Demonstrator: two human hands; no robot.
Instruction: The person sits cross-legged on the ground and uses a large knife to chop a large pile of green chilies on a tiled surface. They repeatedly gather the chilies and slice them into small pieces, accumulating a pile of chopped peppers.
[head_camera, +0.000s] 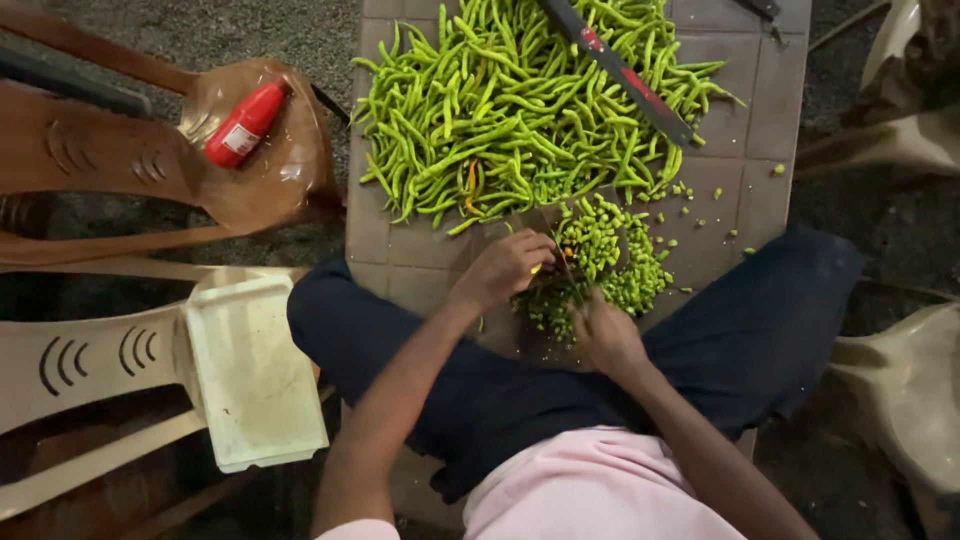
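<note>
A big heap of whole green chillies lies on a tiled slab in front of me. Nearer me is a smaller pile of chopped chilli pieces. My left hand is closed over a few chillies at the edge of the chopped pile, pressing them down. My right hand is closed around what looks like a knife handle, with a dark blade running up between the two hands. My legs in dark trousers spread to either side of the slab.
A long dark blade with red marks lies across the top of the chilli heap. On the left, a red bottle rests on a brown plastic chair, and a pale tray on a beige chair. More chairs stand at the right.
</note>
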